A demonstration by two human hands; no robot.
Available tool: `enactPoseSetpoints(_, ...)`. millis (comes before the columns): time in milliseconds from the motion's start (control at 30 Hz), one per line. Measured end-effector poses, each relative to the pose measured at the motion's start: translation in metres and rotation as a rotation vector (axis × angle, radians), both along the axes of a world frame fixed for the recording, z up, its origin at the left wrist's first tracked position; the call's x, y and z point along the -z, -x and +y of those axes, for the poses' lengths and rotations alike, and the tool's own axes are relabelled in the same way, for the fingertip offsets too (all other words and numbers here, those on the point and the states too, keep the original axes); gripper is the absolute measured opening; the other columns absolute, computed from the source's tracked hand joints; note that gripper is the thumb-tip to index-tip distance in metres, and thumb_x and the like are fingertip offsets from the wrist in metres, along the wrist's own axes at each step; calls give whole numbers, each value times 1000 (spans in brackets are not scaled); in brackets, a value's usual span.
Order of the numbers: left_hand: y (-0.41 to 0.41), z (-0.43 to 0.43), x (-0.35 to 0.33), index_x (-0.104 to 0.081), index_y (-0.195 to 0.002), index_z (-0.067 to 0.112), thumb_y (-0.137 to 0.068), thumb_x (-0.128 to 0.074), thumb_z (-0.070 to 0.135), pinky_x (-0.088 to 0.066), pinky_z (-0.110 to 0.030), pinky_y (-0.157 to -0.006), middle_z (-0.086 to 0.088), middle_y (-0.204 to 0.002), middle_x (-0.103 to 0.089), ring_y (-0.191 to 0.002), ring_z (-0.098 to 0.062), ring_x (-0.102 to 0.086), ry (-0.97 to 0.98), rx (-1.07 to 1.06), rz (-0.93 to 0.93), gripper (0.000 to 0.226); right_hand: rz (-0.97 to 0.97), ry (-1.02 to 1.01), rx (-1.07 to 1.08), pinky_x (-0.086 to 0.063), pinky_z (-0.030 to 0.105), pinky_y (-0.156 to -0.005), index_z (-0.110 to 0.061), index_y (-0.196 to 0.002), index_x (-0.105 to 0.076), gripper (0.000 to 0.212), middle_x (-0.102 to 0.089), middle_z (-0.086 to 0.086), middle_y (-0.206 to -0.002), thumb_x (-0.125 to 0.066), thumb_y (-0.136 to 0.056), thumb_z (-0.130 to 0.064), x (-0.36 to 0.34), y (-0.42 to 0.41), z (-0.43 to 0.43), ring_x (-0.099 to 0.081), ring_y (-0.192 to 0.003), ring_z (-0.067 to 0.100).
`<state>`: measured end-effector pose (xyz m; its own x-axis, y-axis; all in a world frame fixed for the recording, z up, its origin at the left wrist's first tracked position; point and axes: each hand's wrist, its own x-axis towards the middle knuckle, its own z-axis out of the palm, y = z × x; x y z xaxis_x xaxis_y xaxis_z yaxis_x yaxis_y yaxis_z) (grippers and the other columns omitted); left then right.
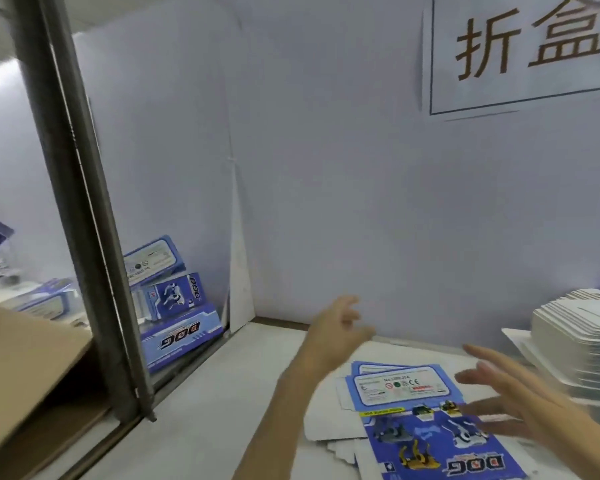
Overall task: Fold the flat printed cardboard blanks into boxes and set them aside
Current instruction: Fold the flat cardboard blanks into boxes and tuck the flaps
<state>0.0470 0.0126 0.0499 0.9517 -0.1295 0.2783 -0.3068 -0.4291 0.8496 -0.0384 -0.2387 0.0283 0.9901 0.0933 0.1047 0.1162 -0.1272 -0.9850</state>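
A person's left hand (338, 327) hovers above a white table (222, 393), fingers spread, holding nothing. The right hand (499, 400), also spread and empty, hovers just over a flat blue printed blank (430, 441) lying on the table. A tall stack of flat blanks (575, 344) sits at the right edge. Folded blue boxes (174, 306) are piled at left beside a metal post (84, 209)

Your left hand (340, 327) is raised at centre frame, forearm bare and extended forward, fingers spread and loosely curled, gripping nothing. Your right hand (506, 400) is lower and to the right, palm turned inward, fingers (478, 375) extended and splayed, also empty. Both hands are motion-blurred and apart from each other.
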Motion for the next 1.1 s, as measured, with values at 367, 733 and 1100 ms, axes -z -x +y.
enactPoseSetpoints(367,8,-75,94,-16,-149,43,-83,-66,52,-11,-58,-115,1,-162,8,-148,-33,3,-910,343,422,83,52,412,20,-55,31,-86,-41,-112,-59,20,-69,-11,-96,-61,-94,-34,14,-2,6,-69,-86,11)
enactPoseSetpoints(733,49,-60,26,-53,-127,30,-103,-37,29,-48,-30,-87,-2,-121,-63,-104,-21,-60,-868,68,-248,29,-333,371,440,-38,26,-101,-27,-140,-44,48,-45,-10,-139,-58,-96,-17,6,2,-1,-45,-124,8)
enactPoseSetpoints(1100,69,-48,-19,-51,-115,38,-83,-52,37,-53,-13,-63,13,-111,-66,-100,-4,-65,472,30,-353,32,-209,-307,216,-59,27,-59,-19,-116,-60,41,-75,5,-101,-61,-78,-34,-24,16,-10,-74,-85,22)
